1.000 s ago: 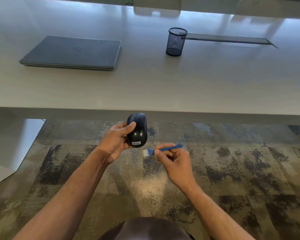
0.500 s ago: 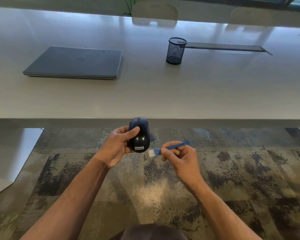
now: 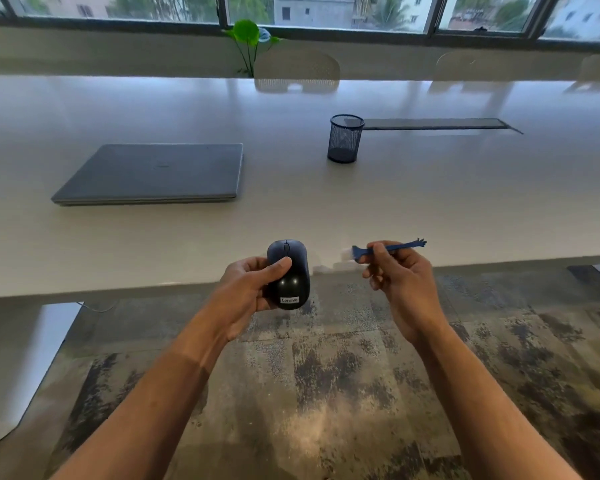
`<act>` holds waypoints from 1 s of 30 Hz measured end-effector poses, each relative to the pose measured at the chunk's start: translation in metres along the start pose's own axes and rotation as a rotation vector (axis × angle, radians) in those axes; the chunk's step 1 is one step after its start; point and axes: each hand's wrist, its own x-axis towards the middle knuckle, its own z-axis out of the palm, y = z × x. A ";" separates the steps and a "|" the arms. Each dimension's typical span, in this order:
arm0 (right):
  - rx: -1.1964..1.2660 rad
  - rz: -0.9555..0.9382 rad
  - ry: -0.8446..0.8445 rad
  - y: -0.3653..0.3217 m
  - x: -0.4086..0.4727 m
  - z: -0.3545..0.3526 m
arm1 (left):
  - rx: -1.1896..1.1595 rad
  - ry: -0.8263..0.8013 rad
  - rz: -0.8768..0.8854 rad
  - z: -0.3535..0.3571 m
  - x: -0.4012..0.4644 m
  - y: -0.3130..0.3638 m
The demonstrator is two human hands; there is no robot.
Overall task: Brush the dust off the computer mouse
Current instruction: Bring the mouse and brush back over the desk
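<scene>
2 hands: left hand (image 3: 246, 289) gripping mouse (image 3: 289, 273), right hand (image 3: 400, 275) pinching brush (image 3: 388, 249), apart.

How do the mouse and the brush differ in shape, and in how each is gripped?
The mouse is rounded, bulky and black; the brush is thin, long and blue. The left hand wraps the mouse's side; the right hand pinches the brush mid-handle. Both are held off the table, apart.
</scene>
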 end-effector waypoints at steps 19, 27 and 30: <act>-0.103 -0.004 0.021 -0.029 0.168 -0.011 | 0.168 0.147 -0.011 0.032 0.172 0.054; -0.155 -0.004 0.025 -0.042 0.231 -0.016 | 0.249 0.257 -0.008 0.038 0.243 0.069; -0.179 -0.011 0.024 -0.046 0.248 -0.015 | 0.284 0.263 -0.022 0.038 0.260 0.076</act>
